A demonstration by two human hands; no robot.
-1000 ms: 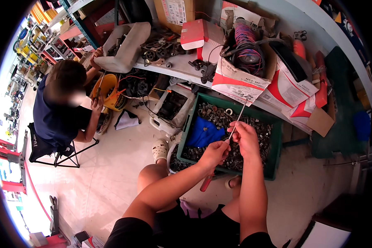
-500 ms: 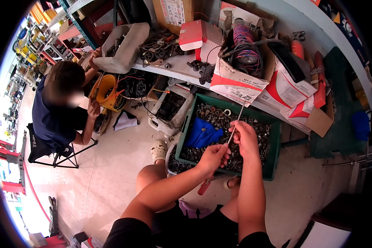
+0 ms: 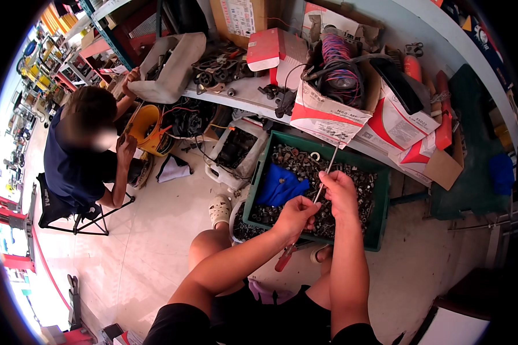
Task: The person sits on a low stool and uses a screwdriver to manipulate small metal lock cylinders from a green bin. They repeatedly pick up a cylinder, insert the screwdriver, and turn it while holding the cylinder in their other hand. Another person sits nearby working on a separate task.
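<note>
A long, thin-shafted screwdriver point(image 3: 282, 262) with a red handle slants up and away over the bin. My left hand point(image 3: 297, 217) is closed around its shaft, above the handle. Farther up, the fingers of my right hand point(image 3: 338, 191) pinch the same shaft. Beneath both hands stands a green plastic bin point(image 3: 377, 241) full of loose nuts, bolts and small metal parts point(image 3: 296, 158). On top of these, to the left of my hands, lies a blue cloth or glove point(image 3: 281, 187). Whatever may be at the shaft's far tip is too small to make out.
A shelf point(image 3: 242, 103) beyond the bin carries cartons, including an open box of wires point(image 3: 334, 118). Left of the bin is a cut-open pale container point(image 3: 236, 152). At far left a seated person point(image 3: 77, 149) works beside a yellow bucket point(image 3: 147, 129).
Both my hands keep hold of the screwdriver, with only slight shifts of the fingers. The seated person's lower hand has risen a little toward the bucket.
</note>
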